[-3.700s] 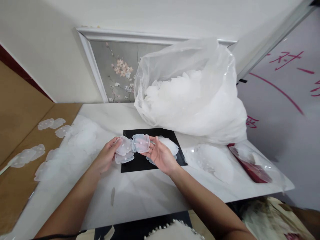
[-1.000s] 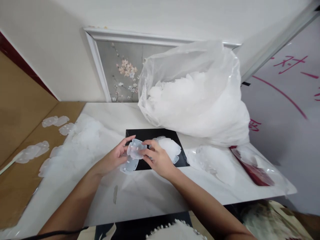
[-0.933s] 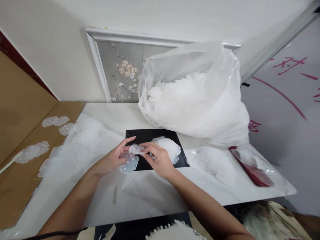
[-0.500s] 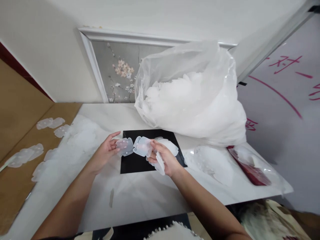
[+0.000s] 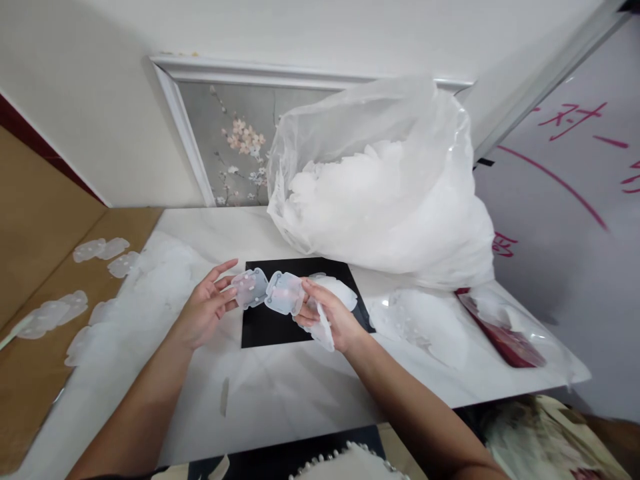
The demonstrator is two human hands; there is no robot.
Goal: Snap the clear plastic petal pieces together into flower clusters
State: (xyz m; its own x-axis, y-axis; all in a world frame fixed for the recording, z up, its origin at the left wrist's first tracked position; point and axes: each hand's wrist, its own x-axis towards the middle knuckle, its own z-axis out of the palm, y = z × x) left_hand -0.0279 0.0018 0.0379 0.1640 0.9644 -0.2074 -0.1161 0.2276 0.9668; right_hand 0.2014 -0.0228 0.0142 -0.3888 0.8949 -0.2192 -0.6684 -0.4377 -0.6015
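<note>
Left hand [image 5: 204, 310] pinching frosted plastic piece [image 5: 254, 291], right hand [image 5: 336, 319] pinching second piece [image 5: 283, 292], mid-frame over black sheet [image 5: 273, 327]. Extra pieces [image 5: 325, 328] below right fingers could slip if grip loosens for adjustment.

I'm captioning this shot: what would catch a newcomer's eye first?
Probably the big plastic bag holding white pieces at the back of the table. Nearer, over a black mat, the left hand and right hand handle translucent pieces. Far right, magenta handwriting marks a pale board.
</note>
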